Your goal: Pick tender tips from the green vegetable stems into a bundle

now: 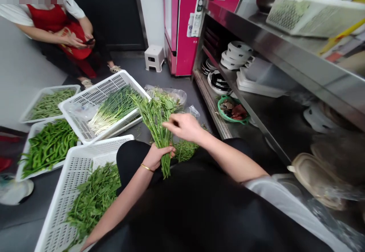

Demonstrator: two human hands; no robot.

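My left hand [157, 156] is closed round the stems of a bunch of leafy green stalks [155, 120], held upright over my lap. A gold bracelet sits on that wrist. My right hand [184, 126] reaches across to the upper part of the bunch, its fingers pinched together on a stalk or leaf. A white slotted basket [70, 183] at my lower left holds picked green leaves [92, 198]. Loose green trimmings [185, 150] lie on the floor just beyond my lap.
White baskets hold green peppers [48, 147], scallions [114, 109] and green beans [49, 103]. A seated person in a red apron [61, 25] holds a phone at upper left. A steel shelf unit [256, 103] with plates stands right; a pink fridge [194, 19] and small stool [154, 58] behind.
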